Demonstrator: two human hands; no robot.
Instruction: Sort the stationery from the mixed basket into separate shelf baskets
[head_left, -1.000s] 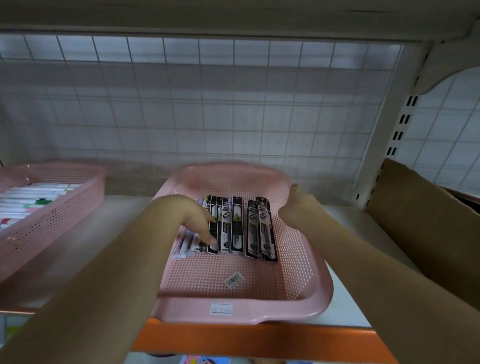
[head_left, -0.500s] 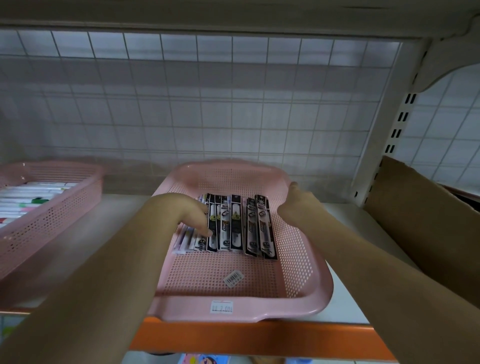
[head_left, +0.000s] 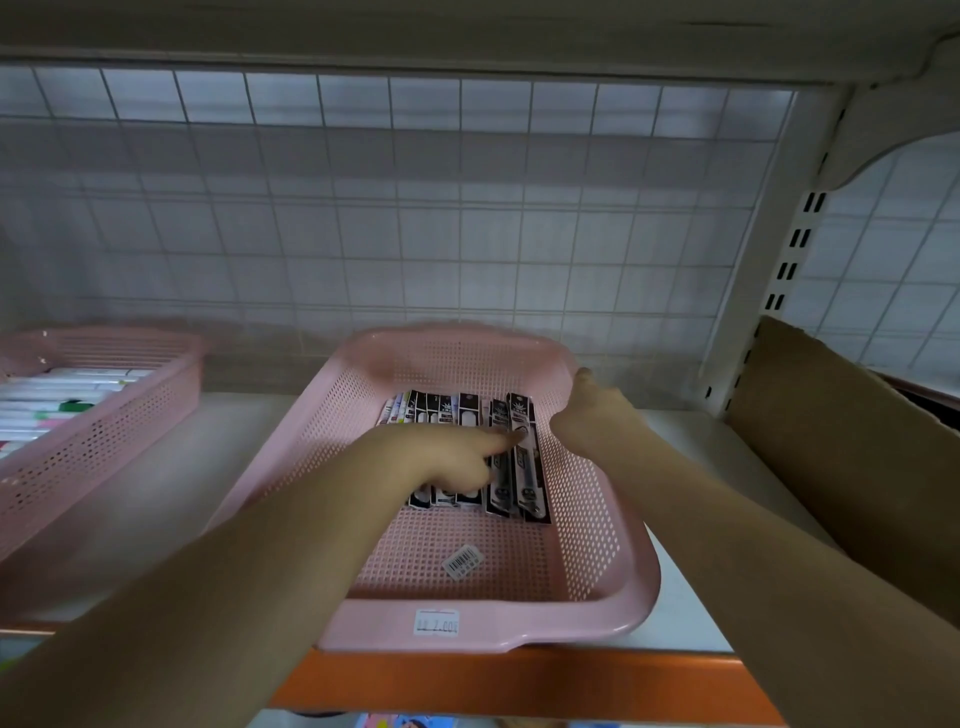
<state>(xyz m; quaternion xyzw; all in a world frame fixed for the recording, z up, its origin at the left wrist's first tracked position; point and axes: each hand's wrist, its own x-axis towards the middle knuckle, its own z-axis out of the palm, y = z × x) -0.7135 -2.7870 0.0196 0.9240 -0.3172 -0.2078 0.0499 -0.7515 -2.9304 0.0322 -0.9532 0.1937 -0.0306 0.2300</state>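
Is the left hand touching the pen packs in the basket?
Touching. The head view shows the left hand lying on the packs, its forefinger tip on the right ones.

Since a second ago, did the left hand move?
Yes. The left hand slid right across the packs, toward the right wall of the pink basket.

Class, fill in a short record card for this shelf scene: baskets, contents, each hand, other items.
Middle basket: pink, perforated, price label on front rim
Contents: row of black-and-white packets, barcode sticker
Left hand: index finger on the rightmost packets
Right hand: at the basket's right rim, grip hidden
Left basket: pink, holds white pens
Far right: cardboard sheet
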